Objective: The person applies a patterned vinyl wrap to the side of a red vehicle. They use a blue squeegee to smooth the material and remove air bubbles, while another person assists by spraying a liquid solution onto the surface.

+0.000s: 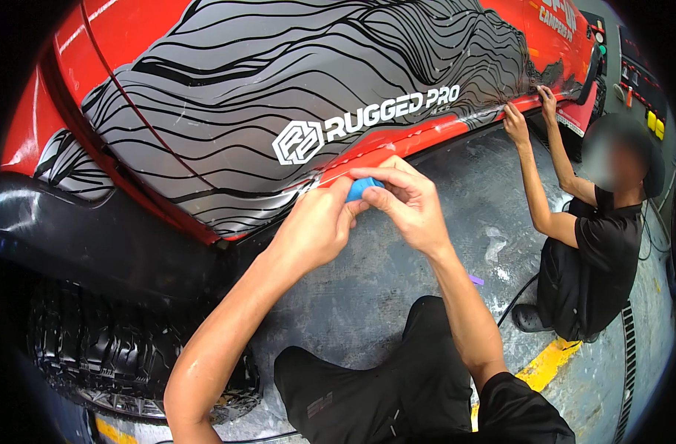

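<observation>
Both my hands meet in front of the lower edge of a red vehicle side panel (419, 138). My left hand (322, 218) is closed, its thumb and fingertips against a small blue piece (363, 188). From the other side my right hand (408, 200) pinches the same piece between thumb and fingers. It looks flat-faced and a few centimetres long; my fingers hide part of it. Just behind my hands, a grey film (227, 133) with black wavy lines and a white logo covers much of the panel. Its lower border looks wrinkled and shiny near my hands.
At right a crouching co-worker (597, 222) has both hands on the panel's lower edge. A black wheel arch (94, 237) and chunky tyre (101, 340) are at left. A purple strip (476, 280) and a black cable (517, 300) lie on the grey floor (375, 274).
</observation>
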{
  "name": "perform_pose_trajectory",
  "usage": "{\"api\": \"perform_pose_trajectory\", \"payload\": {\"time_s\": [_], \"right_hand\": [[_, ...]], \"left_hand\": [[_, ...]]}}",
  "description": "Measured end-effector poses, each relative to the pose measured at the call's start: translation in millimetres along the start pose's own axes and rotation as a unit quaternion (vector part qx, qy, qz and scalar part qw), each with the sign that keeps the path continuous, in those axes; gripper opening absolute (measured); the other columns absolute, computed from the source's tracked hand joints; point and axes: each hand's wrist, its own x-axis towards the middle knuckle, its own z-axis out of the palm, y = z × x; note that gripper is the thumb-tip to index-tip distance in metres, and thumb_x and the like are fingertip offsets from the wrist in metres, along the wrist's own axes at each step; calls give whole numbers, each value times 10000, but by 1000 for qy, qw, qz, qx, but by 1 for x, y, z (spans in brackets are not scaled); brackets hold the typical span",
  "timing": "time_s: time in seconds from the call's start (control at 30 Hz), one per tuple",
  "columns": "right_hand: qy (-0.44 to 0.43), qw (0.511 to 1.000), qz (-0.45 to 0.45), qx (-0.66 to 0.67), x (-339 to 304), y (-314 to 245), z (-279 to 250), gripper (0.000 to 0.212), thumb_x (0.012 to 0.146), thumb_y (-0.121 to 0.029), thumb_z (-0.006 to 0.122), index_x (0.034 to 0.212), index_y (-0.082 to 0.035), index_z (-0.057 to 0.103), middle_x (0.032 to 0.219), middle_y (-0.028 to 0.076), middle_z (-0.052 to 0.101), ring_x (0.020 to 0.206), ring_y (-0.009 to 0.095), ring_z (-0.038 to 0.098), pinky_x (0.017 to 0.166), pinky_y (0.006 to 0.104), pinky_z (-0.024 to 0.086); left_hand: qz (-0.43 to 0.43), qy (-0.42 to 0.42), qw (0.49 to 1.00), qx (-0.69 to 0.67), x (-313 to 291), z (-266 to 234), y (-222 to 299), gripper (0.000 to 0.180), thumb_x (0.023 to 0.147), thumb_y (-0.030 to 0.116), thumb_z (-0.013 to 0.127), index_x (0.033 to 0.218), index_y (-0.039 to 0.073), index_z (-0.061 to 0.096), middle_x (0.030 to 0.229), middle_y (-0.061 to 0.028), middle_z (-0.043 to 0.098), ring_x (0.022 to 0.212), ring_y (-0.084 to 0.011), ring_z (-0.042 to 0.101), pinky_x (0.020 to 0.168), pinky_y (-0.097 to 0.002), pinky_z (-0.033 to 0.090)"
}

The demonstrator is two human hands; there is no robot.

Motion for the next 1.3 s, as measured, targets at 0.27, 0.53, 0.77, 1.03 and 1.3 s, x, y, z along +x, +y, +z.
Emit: {"api": "perform_pose_trajectory", "payload": {"time_s": [0.27, 0.53, 0.77, 1.03, 1.3], "right_hand": [[94, 987, -90, -98, -19, 0, 14, 113, 1062, -105, 708, 1059, 2, 671, 963, 58, 621, 826, 138, 604, 738, 310, 519], [188, 980, -26, 63, -32, 9, 58, 354, 1169, -317, 576, 962, -34, 622, 727, -68, 505, 669, 42, 436, 588, 251, 366], [145, 972, 13, 182, -33, -7, 71, 409, 1164, -286, 577, 847, -31, 624, 713, -65, 508, 648, 40, 421, 546, 280, 349], [128, 989, -40, 60, -34, 8, 75, 356, 1118, -235, 672, 836, -26, 613, 701, -35, 523, 640, 46, 461, 553, 268, 377], [-38, 979, 69, 189, -34, 10, 56, 219, 1062, -203, 769, 1101, -19, 657, 884, -31, 633, 755, 16, 527, 631, 205, 416]], "left_hand": [[8, 17, 996, -91, -8, 1, 16, 306, 1088, 297, 683, 1020, 14, 590, 835, -258, 692, 807, -488, 704, 707, -491, 543], [36, 260, 958, -110, -9, 46, 28, 362, 1124, 258, 644, 876, 20, 527, 610, -171, 554, 476, -353, 537, 472, -400, 425], [96, 287, 944, -129, -15, 46, 15, 393, 1143, 175, 559, 785, 13, 561, 592, -5, 461, 523, -68, 422, 491, -315, 349], [62, 314, 944, -85, -33, 43, 7, 334, 1124, 152, 594, 834, -9, 631, 609, -123, 578, 503, -179, 593, 496, -369, 440], [16, 185, 974, -126, -43, 20, -5, 416, 1162, 304, 587, 871, 14, 521, 616, -111, 513, 530, -178, 448, 518, -341, 400]]}}
